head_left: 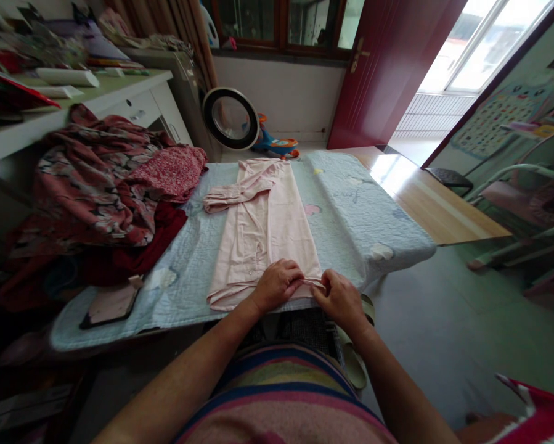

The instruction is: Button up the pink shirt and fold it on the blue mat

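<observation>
A pale pink shirt (262,228) lies folded lengthwise on a light blue quilted pad (350,209), one sleeve folded across near the far end. My left hand (277,283) rests closed on the shirt's near hem. My right hand (339,299) pinches the hem's right corner at the pad's front edge. Both hands grip the same near edge of the fabric.
A heap of red floral clothes (105,185) covers the pad's left side. A dark-rimmed phone or tablet (113,303) lies near the front left. A cluttered white desk (73,92) stands left, a wooden bench (438,203) right, chairs (526,185) beyond it.
</observation>
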The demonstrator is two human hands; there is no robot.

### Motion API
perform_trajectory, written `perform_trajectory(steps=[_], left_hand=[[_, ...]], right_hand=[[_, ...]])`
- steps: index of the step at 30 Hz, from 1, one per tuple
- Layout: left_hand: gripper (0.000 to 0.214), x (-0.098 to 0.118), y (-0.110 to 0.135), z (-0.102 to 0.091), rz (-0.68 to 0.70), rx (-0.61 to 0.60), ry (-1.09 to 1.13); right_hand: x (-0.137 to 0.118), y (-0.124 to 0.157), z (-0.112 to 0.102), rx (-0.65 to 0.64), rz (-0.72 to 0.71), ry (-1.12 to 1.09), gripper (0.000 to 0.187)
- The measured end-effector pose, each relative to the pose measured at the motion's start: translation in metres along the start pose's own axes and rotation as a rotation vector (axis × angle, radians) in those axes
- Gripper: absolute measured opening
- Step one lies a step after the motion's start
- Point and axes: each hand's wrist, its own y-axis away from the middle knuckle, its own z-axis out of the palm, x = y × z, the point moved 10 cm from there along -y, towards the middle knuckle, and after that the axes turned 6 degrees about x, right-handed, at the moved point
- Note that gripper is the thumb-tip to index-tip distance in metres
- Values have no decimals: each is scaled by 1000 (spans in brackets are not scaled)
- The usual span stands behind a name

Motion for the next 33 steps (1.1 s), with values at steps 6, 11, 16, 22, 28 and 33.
perform_trajectory(steps=[6, 11, 16, 22, 28, 33], left_hand=[[22, -1, -1, 2, -15, -20, -33], [26, 0, -1, 1, -11, -28, -43], [19, 3, 0, -1, -20, -26, -24], [10, 5, 1, -6, -9, 11, 21], [14, 10, 4, -5, 49, 17, 40], [15, 16, 4, -7, 65, 5, 39]], right_hand=[[6, -2, 5, -62, 34, -14, 11], [6, 2, -1, -22, 20, -53, 6], [3, 6, -4, -13, -17, -99, 10], [-3, 10, -9, -69, -118, -156, 14], [-6, -16, -20, -104, -179, -230, 18], [-19, -55, 3, -6, -235, -148, 41]])
